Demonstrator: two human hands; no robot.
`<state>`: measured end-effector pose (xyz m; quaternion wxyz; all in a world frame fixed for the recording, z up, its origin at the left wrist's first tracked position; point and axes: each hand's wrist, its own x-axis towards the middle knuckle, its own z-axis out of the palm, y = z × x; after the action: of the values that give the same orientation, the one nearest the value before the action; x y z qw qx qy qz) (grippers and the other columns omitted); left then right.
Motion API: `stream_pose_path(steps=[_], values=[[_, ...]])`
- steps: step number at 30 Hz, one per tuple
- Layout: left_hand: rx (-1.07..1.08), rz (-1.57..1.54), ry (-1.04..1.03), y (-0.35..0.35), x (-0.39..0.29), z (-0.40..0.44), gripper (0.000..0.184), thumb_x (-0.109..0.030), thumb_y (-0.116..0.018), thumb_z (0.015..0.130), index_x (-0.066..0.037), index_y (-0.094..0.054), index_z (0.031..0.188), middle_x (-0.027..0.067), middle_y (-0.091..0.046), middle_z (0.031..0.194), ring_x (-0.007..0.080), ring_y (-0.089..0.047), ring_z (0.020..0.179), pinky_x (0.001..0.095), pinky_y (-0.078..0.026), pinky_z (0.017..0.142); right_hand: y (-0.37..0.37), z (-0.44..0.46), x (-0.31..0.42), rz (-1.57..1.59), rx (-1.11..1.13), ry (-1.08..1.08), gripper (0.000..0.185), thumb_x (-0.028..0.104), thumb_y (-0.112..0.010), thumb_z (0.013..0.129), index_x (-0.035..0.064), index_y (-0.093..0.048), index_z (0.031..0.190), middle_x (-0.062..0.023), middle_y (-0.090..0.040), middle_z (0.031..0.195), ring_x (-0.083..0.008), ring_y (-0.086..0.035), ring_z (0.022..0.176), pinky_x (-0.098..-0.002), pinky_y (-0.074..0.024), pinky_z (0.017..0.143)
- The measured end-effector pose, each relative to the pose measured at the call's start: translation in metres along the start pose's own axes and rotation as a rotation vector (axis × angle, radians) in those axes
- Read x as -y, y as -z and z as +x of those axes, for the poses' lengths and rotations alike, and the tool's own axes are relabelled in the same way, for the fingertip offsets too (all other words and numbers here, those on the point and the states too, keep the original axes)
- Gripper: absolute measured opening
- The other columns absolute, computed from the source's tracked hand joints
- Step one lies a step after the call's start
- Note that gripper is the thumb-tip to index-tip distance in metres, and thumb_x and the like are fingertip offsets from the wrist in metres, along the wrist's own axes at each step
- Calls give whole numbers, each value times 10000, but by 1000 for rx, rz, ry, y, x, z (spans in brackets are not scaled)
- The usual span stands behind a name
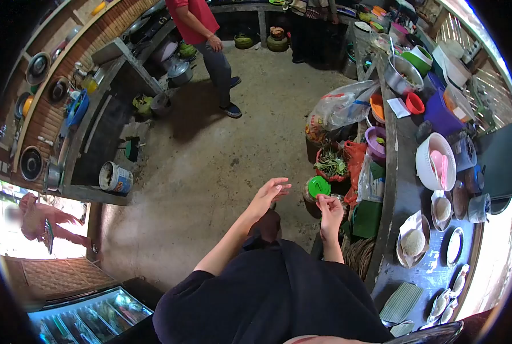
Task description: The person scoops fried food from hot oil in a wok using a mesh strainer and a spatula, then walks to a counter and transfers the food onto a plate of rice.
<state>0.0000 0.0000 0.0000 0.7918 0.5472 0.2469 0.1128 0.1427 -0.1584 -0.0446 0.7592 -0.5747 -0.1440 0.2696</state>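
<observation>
My left hand (270, 195) is raised in front of my body over the floor, its fingers stretched out and holding nothing. To the right, my right hand (329, 213) has its thumb and fingers pressed together; anything between them is too small to make out. Just beyond its fingertips is a bright green lid (319, 187) on a container, which my right hand overlaps in the view; whether they touch is unclear. Behind the lid stands a basket of green leafy stalks (331, 163), beside a red plastic bag (355, 166).
A long counter (390, 218) on the right bears a white basket (435, 160), a red cup (415, 103) and bowls. A person in a red shirt (195, 23) stands ahead; another stands at the far counter. A white bucket (116, 178) is at the left.
</observation>
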Motion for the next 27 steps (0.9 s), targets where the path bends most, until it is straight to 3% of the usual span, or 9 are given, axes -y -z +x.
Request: stream_pose_path(steps=[2,3,6,11,12,18,27], values=[[-11,-2,-68,1,1,15,361,-289,-395,938,-103,-422,1246,51,-527,1190,168,-507,1058,313,-364,897,-5,15,5,24,12,-23,77,39,-598,825,11,-526,822,-113,-612,936,-147,-565,883,-258,-426,820],[-31,-52,23,21,5,-11,361,-289,-395,938,-103,-422,1246,51,-527,1190,168,-507,1058,313,-364,897,-26,-13,1,-15,-17,-117,77,39,-598,825,11,-526,822,-113,-612,936,-147,-565,883,-258,-426,820],[-14,-26,-78,59,-13,24,353,-285,-394,938,-100,-433,1236,51,-529,1186,163,-504,1059,311,-364,894,-63,34,-7,-39,18,-41,77,33,-601,821,14,-527,832,-102,-616,915,-132,-565,867,-255,-432,808],[-126,0,-115,128,-60,43,342,-269,-394,936,-99,-443,1228,58,-534,1182,163,-503,1060,309,-364,896,-130,90,-22,-157,85,-129,65,62,-581,840,39,-534,879,-60,-625,898,-100,-568,829,-235,-441,743],[-153,36,-114,144,-70,46,365,-270,-344,947,-76,-416,1248,87,-531,1195,197,-507,1079,341,-360,933,-145,101,-24,-172,134,-103,72,78,-572,847,44,-536,900,-46,-626,885,-95,-567,813,-226,-438,720],[-224,54,-143,233,-108,81,374,-287,-338,946,-77,-417,1245,105,-543,1182,208,-510,1086,345,-365,937,-227,165,-25,-176,190,-76,85,78,-566,847,38,-532,914,-52,-624,879,-101,-567,820,-233,-436,729],[-151,-11,-76,269,-128,169,366,-296,-364,940,-84,-426,1232,101,-561,1161,204,-518,1071,346,-358,939,-245,238,-31,-153,90,-101,80,102,-535,868,57,-527,933,-65,-631,916,-126,-583,847,-246,-428,731]])
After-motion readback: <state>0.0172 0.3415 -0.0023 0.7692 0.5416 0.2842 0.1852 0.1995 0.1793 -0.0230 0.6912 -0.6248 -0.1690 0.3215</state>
